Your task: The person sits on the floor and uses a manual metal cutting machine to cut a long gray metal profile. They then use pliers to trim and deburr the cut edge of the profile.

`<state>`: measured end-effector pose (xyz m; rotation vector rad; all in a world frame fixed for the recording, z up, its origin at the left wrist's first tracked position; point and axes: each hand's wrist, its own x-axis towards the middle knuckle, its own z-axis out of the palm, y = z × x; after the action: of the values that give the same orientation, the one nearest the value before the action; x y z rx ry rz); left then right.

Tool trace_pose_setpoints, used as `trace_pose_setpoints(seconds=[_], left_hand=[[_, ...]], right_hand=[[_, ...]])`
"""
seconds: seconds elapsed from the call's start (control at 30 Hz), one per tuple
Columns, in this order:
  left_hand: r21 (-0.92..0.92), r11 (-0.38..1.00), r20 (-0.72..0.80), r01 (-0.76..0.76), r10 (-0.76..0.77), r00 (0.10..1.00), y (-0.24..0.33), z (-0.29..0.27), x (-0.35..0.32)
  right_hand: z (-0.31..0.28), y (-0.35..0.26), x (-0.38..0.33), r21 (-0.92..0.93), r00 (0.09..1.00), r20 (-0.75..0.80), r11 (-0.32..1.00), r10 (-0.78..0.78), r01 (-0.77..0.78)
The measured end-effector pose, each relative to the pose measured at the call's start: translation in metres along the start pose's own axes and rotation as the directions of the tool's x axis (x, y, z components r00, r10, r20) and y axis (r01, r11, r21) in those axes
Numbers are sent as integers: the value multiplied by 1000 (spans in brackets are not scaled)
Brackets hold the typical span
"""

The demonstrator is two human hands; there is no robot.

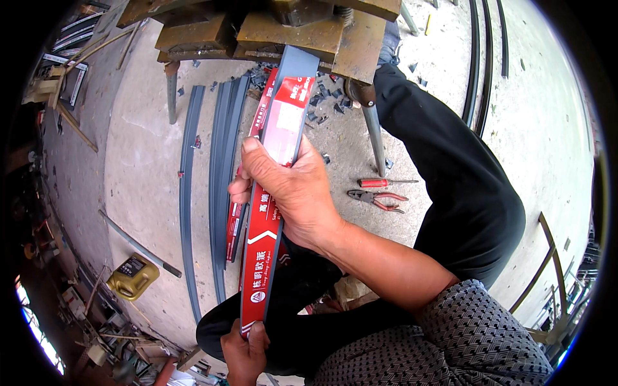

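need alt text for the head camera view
A person's right hand grips a red-and-grey strip mid-length, its far end toward a metal machine, while the left hand holds the near end. On the floor lie grey strips, with a screwdriver and pliers to the right and a gold jug to the left.

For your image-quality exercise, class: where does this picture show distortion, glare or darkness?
Head view: dark strips at upper right look bowed, consistent with fisheye distortion; head view: pale wash on the red-wrapped strip beside the right hand, probably glare; head view: black corners.
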<state>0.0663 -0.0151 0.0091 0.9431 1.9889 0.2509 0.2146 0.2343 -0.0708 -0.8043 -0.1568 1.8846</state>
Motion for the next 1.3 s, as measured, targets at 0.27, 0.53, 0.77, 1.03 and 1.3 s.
trace_pose_setpoints(seconds=[0.27, 0.53, 0.77, 1.03, 1.3], left_hand=[[81, 992, -18, 99, -98, 995, 19, -3, 7], [165, 967, -64, 195, -187, 980, -23, -1, 0], [127, 983, 26, 135, -139, 990, -12, -7, 12], [-64, 960, 81, 271, -266, 961, 3, -8, 18], [195, 967, 30, 165, -174, 984, -14, -7, 22]], right_hand=[[-17, -3, 13, 266, 926, 287, 908, 246, -324], [-12, -9, 14, 265, 925, 256, 900, 280, -345], [1, -15, 8, 160, 958, 44, 944, 285, -288], [-8, -9, 14, 233, 943, 204, 922, 263, -308], [-13, -8, 16, 274, 915, 300, 895, 269, -353]])
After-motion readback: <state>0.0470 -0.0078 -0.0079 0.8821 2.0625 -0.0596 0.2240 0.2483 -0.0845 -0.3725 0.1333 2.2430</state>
